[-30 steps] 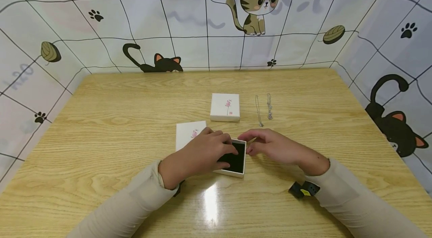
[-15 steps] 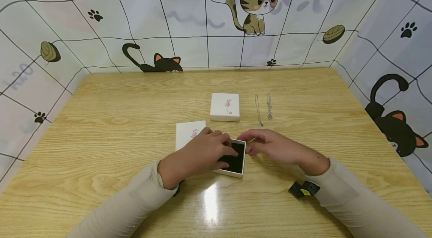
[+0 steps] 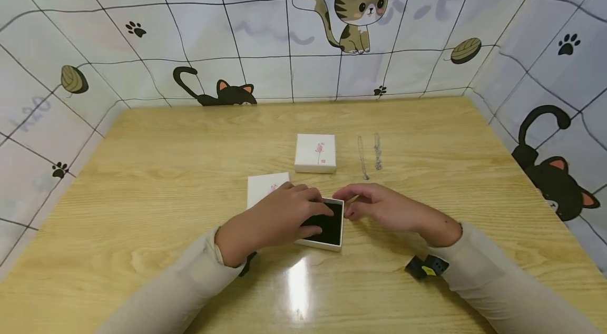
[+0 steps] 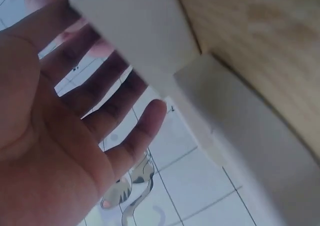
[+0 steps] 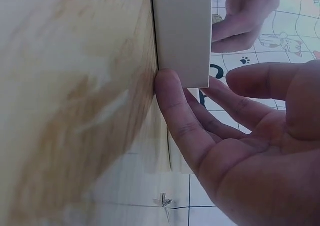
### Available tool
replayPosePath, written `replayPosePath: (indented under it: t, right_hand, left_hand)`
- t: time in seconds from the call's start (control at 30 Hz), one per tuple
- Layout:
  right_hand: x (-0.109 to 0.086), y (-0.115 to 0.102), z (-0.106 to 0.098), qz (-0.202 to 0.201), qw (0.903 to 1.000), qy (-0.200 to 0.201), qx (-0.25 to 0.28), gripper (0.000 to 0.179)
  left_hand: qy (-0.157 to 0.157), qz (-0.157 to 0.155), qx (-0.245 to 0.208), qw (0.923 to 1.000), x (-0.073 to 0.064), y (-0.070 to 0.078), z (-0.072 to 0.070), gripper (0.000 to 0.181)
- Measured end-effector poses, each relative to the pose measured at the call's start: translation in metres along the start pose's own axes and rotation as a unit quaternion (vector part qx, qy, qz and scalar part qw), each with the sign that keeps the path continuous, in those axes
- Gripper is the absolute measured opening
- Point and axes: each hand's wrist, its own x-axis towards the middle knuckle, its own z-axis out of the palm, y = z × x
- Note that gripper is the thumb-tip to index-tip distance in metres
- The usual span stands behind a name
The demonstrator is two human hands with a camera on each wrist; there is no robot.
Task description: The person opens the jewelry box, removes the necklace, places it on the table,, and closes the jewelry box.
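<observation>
My left hand [image 3: 272, 218] reaches over a white jewelry box [image 3: 342, 226] whose top is off. Its index finger and thumb, spread apart, touch the black padding [image 3: 334, 231] inside. My right hand [image 3: 384, 207] stays at the box's right side, fingers loosely bent. In the right wrist view a fingertip meets the lower corner of the box wall [image 5: 184, 35]. The left wrist view shows loosely extended fingers beside the box wall [image 4: 132, 28]. A white flat piece with a pink flower [image 3: 263, 189], perhaps the lid, is partly hidden behind my left hand.
Farther back stands a closed white box [image 3: 315, 153] with a pink flower. To its right lie two silver chains, a left necklace [image 3: 362, 157] and a right chain [image 3: 378, 152]. Cat-patterned cloth [image 3: 265, 28] walls the wooden table's [image 3: 180, 149] back and sides.
The head view has tilted slightly, and the left wrist and box have shifted a little to the left. Both hands otherwise keep their positions at the box.
</observation>
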Motion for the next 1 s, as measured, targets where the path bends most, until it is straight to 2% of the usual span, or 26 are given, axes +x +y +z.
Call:
replayPosePath:
  t: [0.13, 0.23, 0.4, 0.5, 0.67, 0.87, 1.0]
  right_hand:
    - [0.002, 0.001, 0.001, -0.003, 1.0000, -0.007, 0.000, 0.038]
    - [0.003, 0.001, 0.001, -0.004, 1.0000, -0.007, -0.005, 0.037]
    - [0.002, 0.004, 0.000, 0.002, 0.9999, -0.009, -0.011, 0.038]
    - [0.001, 0.005, 0.000, 0.004, 0.9999, -0.008, -0.014, 0.039]
    - [0.001, 0.005, 0.000, 0.001, 0.9999, -0.006, -0.015, 0.039]
    - [-0.001, 0.005, 0.001, -0.001, 1.0000, -0.006, -0.006, 0.039]
    - [-0.003, 0.004, 0.000, -0.001, 1.0000, -0.005, -0.004, 0.039]
  left_hand:
    - [0.038, -0.015, -0.047, 0.9981, -0.010, -0.010, -0.005, 0.032]
    - [0.051, -0.050, -0.070, 0.9949, -0.020, -0.023, -0.010, 0.038]
    - [0.023, -0.125, -0.089, 0.9879, -0.037, -0.047, -0.007, 0.068]
    - [-0.001, -0.151, -0.098, 0.9838, -0.043, -0.056, -0.001, 0.085]
    - [-0.019, -0.171, -0.102, 0.9798, -0.046, -0.065, 0.007, 0.097]
    - [-0.034, -0.177, -0.111, 0.9774, -0.044, -0.066, 0.010, 0.095]
    - [-0.032, -0.179, -0.111, 0.9770, -0.045, -0.064, 0.007, 0.092]
